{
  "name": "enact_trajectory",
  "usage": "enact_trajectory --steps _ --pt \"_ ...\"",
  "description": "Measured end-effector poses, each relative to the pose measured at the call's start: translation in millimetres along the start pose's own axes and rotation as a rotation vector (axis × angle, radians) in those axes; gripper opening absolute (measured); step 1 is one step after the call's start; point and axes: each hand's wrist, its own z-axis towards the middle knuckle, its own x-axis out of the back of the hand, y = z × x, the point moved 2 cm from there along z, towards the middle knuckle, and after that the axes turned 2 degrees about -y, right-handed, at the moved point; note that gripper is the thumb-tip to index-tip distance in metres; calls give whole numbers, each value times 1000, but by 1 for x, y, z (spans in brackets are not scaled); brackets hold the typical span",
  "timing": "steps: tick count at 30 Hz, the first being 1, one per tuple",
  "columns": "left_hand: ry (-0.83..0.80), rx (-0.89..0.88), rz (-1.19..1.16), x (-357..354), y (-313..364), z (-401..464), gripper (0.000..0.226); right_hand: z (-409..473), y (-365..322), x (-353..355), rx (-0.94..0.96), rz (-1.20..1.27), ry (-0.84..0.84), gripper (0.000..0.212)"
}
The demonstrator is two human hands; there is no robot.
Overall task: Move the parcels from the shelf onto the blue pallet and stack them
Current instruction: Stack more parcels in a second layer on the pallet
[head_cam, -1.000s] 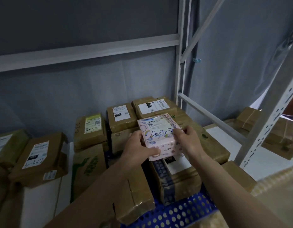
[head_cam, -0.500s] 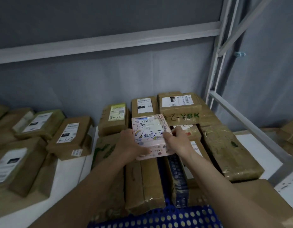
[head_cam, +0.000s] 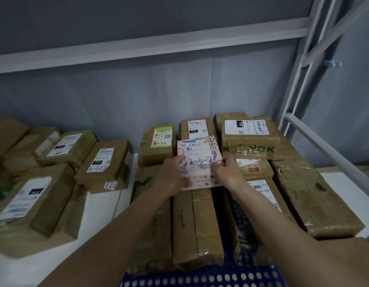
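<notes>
Left hand (head_cam: 172, 176) and right hand (head_cam: 227, 172) grasp a pink parcel (head_cam: 200, 162) by its sides; brown parcels (head_cam: 200, 226) on the blue pallet (head_cam: 202, 279) lie beneath.

Over the last second the pink box (head_cam: 200, 162), gripped at its sides by the left hand (head_cam: 173, 175) and right hand (head_cam: 227, 172), has moved toward 12 o'clock, further over the brown parcels (head_cam: 198, 226) on the blue pallet (head_cam: 202, 279).

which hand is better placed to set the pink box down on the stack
Neither alone: the left hand and right hand grip opposite sides of the pink box over the brown parcels on the blue pallet. Lowering with both looks steadiest.
</notes>
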Motion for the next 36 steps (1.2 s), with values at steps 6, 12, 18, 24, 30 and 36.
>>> enact_trajectory --steps 6,12,18,24,30,36 --pt "-32 9 24 -6 -9 3 81 -1 8 -4 -3 -68 -17 17" --pt "24 33 -145 16 -10 8 79 -9 -1 -17 41 -122 27 31" --pt "98 15 -203 43 -16 29 47 -17 5 -45 30 -93 -13 22" --pt "72 -45 -137 43 -10 52 53 -23 3 -41 74 -163 -109 25" --pt "-72 63 203 12 -12 48 126 -12 -12 -16 247 -433 204 13" --pt "-150 -41 271 5 -19 41 111 12 -14 -12 238 -773 161 44"
